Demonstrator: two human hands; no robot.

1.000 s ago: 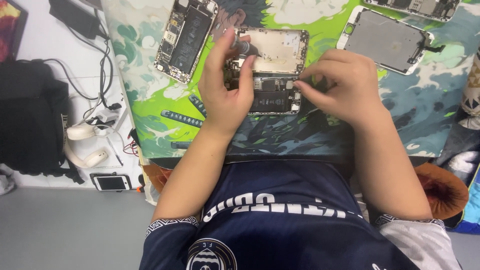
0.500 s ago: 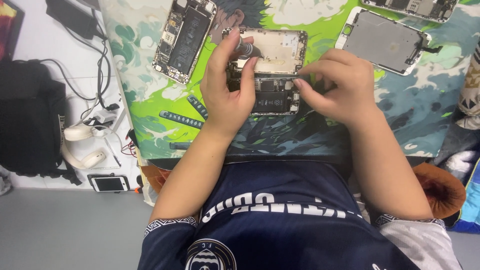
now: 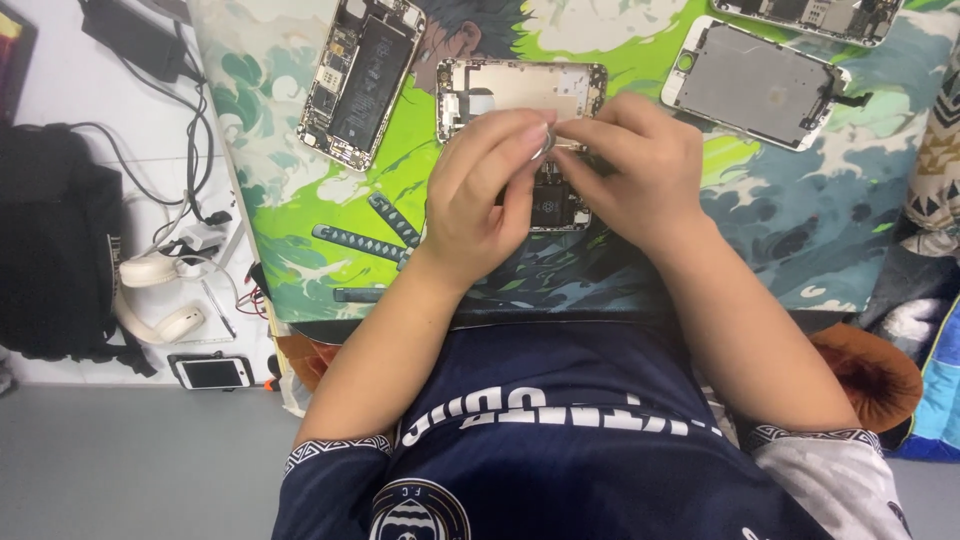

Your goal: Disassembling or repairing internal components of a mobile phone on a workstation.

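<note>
Left hand [image 3: 478, 205] and right hand [image 3: 640, 170] meet; fingers [image 3: 535, 135] pinched shut on small silvery part [image 3: 543, 150], just above opened phone shell [image 3: 520, 95]. Shell already stripped bare; part not yet seated. Second open phone [image 3: 360, 80] left of fingers on tabletop [image 3: 800, 230].

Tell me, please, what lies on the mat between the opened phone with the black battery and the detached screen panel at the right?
In the head view, between the opened phone and the screen panel lies a gold phone housing, with both hands over its lower part.

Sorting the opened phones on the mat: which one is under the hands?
The middle phone shell, partly covered by both hands; the battery-filled phone lies left, the screen panel right.
</note>
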